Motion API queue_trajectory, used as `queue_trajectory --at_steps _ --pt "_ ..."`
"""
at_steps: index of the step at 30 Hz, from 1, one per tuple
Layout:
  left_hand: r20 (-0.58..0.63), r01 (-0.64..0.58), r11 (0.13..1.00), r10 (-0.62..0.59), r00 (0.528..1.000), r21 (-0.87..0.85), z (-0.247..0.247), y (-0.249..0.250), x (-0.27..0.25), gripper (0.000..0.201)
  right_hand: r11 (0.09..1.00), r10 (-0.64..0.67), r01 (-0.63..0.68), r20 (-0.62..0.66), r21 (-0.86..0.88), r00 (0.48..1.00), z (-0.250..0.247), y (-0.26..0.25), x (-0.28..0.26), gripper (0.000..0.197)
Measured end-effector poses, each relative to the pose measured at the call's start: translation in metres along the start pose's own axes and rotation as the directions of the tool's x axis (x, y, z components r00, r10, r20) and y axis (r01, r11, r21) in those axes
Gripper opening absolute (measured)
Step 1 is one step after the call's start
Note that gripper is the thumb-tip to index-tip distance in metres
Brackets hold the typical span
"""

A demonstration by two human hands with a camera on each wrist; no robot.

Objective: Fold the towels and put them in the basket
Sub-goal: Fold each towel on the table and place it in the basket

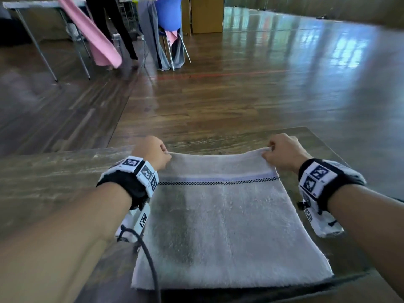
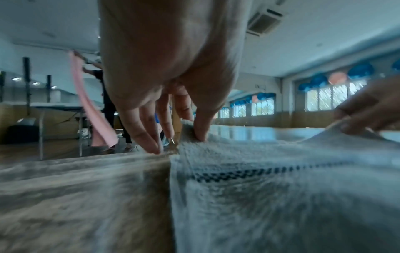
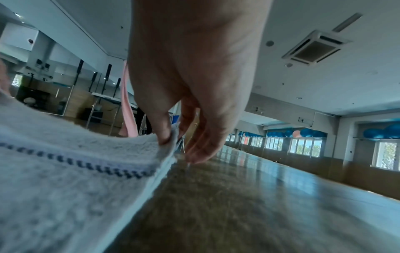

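Note:
A white towel with a blue stripe and a dark checked band lies spread on the wooden table, its near edge at the table's front. My left hand pinches its far left corner between thumb and fingers. My right hand pinches the far right corner, lifted a little off the table. The far edge sags slightly between the two hands. No basket is in view.
Beyond the table's far edge lies shiny wooden floor. At the back left a person holds up a pink cloth beside a folding table. A blue chair draped with grey cloth stands near it.

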State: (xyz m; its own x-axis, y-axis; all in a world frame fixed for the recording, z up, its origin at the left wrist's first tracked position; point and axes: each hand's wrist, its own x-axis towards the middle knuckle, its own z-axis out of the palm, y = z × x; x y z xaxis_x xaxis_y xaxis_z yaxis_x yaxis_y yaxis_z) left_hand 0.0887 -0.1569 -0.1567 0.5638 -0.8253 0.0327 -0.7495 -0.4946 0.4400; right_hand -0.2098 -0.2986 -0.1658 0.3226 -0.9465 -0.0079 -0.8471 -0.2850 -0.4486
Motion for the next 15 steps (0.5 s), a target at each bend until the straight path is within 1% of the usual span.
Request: queue_trajectory --at_steps 2,4,8,10,12,15 --pt "0.075 -0.059 0.998 0.057 0.996 0.032 0.010 -0.006 0.002 0.015 0.998 -0.059 0.059 0.025 0.004 0.998 0.010 0.000 0.003 0.018" --pt "0.118 -0.107 0.994 0.104 0.988 0.018 0.015 -0.011 0.001 0.013 0.995 -0.101 0.101 0.052 -0.004 0.994 0.017 0.000 0.001 0.011" --pt "0.128 -0.165 0.986 0.168 0.978 -0.036 0.009 -0.015 -0.003 0.012 0.990 -0.139 0.135 0.087 0.051 0.986 0.019 0.001 0.001 0.016" --pt "0.137 -0.175 0.982 0.183 0.974 -0.067 0.002 -0.013 -0.006 0.012 0.983 -0.174 0.169 0.075 0.074 0.982 0.014 0.002 0.000 0.011" --pt "0.151 -0.179 0.982 0.186 0.971 -0.058 -0.006 -0.010 -0.009 0.011 0.980 -0.189 0.184 0.067 0.076 0.980 0.008 0.001 -0.003 0.003" --pt "0.192 -0.183 0.983 0.181 0.965 -0.006 -0.018 -0.006 -0.014 0.011 0.974 -0.220 0.217 0.064 0.059 0.973 -0.001 0.001 -0.008 0.003"
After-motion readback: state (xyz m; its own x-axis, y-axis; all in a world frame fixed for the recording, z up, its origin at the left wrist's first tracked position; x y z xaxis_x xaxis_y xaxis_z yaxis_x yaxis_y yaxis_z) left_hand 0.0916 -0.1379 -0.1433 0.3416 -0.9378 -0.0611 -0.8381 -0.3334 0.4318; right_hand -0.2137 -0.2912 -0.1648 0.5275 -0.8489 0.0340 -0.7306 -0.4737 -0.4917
